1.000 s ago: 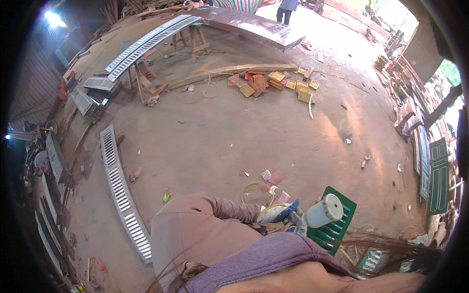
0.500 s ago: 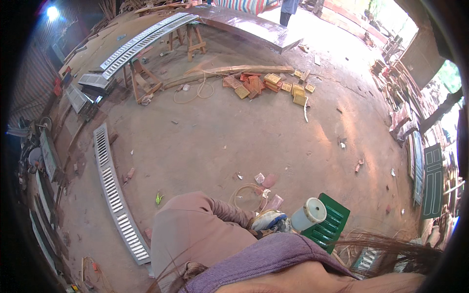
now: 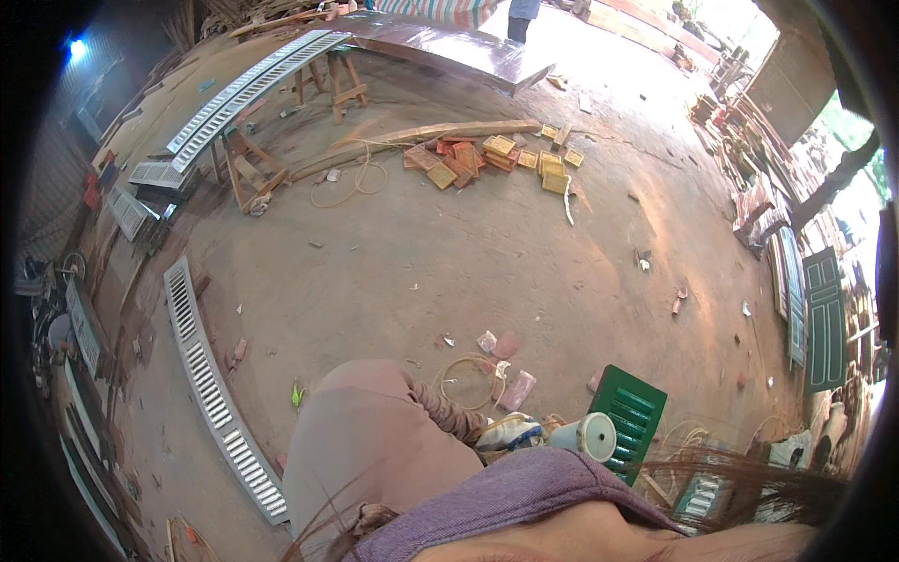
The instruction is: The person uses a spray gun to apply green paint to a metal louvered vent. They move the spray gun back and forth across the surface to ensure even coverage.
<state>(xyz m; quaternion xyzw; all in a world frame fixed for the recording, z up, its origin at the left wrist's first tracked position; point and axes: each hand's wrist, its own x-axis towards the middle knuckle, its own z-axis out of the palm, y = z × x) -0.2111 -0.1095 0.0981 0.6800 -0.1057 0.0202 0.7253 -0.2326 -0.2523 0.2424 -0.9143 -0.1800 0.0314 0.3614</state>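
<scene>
Neither of my hands shows; my purple top [image 3: 506, 487] and raised brown trouser leg [image 3: 365, 440] cover the near part of the view. Beyond the top's edge a whitish round cup with a pale lid [image 3: 596, 437] sticks out. What carries the cup is hidden. Just right of it, a dark green slatted panel [image 3: 637, 412] is tilted up, partly covered by the cup and my top. A white and blue shoe [image 3: 510, 433] lies left of the cup, below the trouser cuff.
A long grey slatted panel [image 3: 211, 375] lies at left. Ahead are a coiled hose [image 3: 445, 382], brick pieces [image 3: 518, 391] and stacked yellow and red blocks [image 3: 459, 164]. Sawhorses [image 3: 342, 89] hold another slatted panel [image 3: 253, 94]. A person [image 3: 520, 21] stands far off.
The cup has drawn nearer to my body and partly behind my top, showing more of the green panel's slats. My view has shifted slightly, too.
</scene>
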